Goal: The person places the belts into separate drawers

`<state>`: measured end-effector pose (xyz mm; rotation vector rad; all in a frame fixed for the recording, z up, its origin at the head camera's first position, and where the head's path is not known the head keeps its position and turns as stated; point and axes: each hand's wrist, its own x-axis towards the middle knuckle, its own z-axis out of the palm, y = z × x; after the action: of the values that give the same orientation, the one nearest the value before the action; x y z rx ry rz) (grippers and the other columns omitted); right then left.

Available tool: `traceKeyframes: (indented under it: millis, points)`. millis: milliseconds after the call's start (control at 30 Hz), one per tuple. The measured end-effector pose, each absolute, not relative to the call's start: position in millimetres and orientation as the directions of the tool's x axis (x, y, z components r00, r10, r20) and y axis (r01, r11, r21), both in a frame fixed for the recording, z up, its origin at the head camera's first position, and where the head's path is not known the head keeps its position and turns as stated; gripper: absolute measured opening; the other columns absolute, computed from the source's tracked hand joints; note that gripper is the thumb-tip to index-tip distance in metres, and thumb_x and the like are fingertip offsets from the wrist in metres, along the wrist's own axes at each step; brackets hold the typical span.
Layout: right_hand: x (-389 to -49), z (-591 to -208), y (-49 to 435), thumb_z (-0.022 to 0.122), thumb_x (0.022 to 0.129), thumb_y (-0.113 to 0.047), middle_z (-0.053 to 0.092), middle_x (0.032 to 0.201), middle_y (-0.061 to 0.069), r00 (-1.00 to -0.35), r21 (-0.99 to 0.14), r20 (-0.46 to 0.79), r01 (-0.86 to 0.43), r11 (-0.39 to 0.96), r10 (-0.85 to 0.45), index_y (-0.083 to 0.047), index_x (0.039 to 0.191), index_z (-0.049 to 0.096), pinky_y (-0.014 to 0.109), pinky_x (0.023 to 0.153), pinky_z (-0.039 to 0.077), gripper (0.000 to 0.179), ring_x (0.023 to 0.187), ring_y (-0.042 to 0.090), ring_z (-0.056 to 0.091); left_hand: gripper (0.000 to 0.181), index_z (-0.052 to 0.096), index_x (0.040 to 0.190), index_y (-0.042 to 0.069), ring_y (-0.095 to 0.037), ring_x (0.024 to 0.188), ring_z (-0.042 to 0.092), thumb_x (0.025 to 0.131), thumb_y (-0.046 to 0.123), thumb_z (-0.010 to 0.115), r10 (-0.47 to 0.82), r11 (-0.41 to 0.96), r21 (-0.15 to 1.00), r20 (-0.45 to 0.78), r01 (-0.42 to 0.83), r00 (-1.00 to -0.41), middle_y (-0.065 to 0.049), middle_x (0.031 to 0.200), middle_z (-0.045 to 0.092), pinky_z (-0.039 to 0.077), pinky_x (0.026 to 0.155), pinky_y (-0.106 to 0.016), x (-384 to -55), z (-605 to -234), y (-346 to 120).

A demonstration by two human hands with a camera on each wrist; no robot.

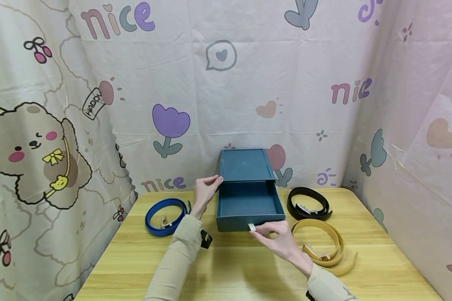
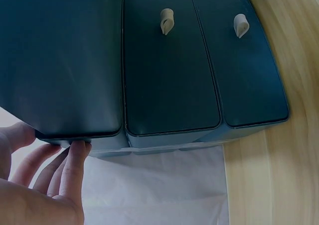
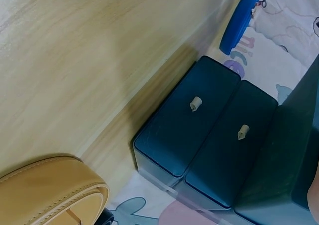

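Note:
A dark teal drawer box (image 1: 245, 164) stands at the back of the table, with its top drawer (image 1: 231, 224) pulled out and bare inside. My right hand (image 1: 278, 239) pinches the small white pull tab (image 1: 252, 227) on that drawer's front between thumb and fingers. At the box's upper left corner, my left hand (image 1: 204, 193) holds on, its thumb and fingers on either side of the edge. In the left wrist view, two lower drawers (image 2: 169, 80) are closed, each with a pale loop tab (image 2: 167, 21). Only a sliver of the right hand shows in the right wrist view.
A coiled blue belt (image 1: 149, 225) lies left of the box. To the right are a coiled black belt (image 1: 291, 211) and, nearer, a tan belt (image 1: 339, 240), both with metal buckles. Printed cloth (image 1: 222, 92) hangs behind the wooden table (image 1: 384, 267) and at both sides.

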<state>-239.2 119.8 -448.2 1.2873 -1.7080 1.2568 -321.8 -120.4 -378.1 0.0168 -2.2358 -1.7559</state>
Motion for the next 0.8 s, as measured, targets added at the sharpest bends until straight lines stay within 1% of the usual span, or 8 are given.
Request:
traceKeyframes:
  millis: [100, 233, 333, 533, 800]
  points:
    - [-237.8, -448.6, 120.9, 0.08, 0.067, 0.018, 0.077, 0.075, 0.01, -0.311, -0.309, 0.891, -0.949, 0.059, -0.332, -0.004, 0.087, 0.077, 0.013, 0.059, 0.055, 0.029, 0.061, 0.011, 0.072, 0.035, 0.073, 0.122, 0.006, -0.031, 0.108, 0.071, 0.094, 0.027, 0.073, -0.189, 0.249, 0.953, 0.222, 0.173, -0.957, -0.017, 0.122, 0.073, 0.058, 0.093, -0.04, -321.1, -377.7, -120.0]
    - [-235.9, -448.6, 122.0, 0.081, 0.077, 0.007, 0.077, 0.074, 0.01, -0.305, -0.306, 0.891, -0.951, 0.053, -0.336, -0.003, 0.087, 0.077, 0.013, 0.06, 0.055, 0.014, 0.061, 0.011, 0.072, 0.035, 0.073, 0.122, 0.006, -0.031, 0.108, 0.071, 0.094, 0.027, 0.072, -0.189, 0.251, 0.953, 0.218, 0.167, -0.958, -0.018, 0.123, 0.073, 0.058, 0.093, -0.04, -320.7, -377.8, -119.7]
    - [-234.6, -448.5, 122.5, 0.081, 0.079, 0.004, 0.077, 0.075, 0.011, -0.302, -0.304, 0.891, -0.951, 0.05, -0.338, -0.001, 0.086, 0.077, 0.013, 0.06, 0.055, 0.009, 0.06, 0.011, 0.072, 0.036, 0.073, 0.122, 0.006, -0.031, 0.109, 0.071, 0.093, 0.028, 0.073, -0.192, 0.251, 0.954, 0.214, 0.162, -0.958, -0.017, 0.123, 0.073, 0.058, 0.092, -0.039, -321.4, -378.1, -119.9]
    - [-232.2, -450.3, 123.0, 0.08, 0.067, 0.019, 0.077, 0.073, 0.012, -0.322, -0.331, 0.882, -0.943, 0.032, -0.344, -0.001, 0.086, 0.077, 0.013, 0.058, 0.055, 0.028, 0.059, 0.012, 0.072, 0.036, 0.073, 0.122, 0.006, -0.031, 0.109, 0.071, 0.093, 0.028, 0.073, -0.192, 0.253, 0.954, 0.21, 0.159, -0.959, -0.017, 0.123, 0.073, 0.058, 0.092, -0.039, -321.6, -378.3, -120.2]
    - [-230.7, -451.7, 123.4, 0.079, 0.065, 0.022, 0.076, 0.072, 0.016, -0.324, -0.341, 0.879, -0.94, 0.013, -0.349, 0.001, 0.086, 0.076, 0.014, 0.058, 0.055, 0.03, 0.059, 0.014, 0.073, 0.036, 0.073, 0.122, 0.007, -0.031, 0.108, 0.071, 0.093, 0.029, 0.073, -0.192, 0.26, 0.952, 0.213, 0.16, -0.958, -0.017, 0.123, 0.073, 0.059, 0.092, -0.039, -320.9, -377.4, -120.1]
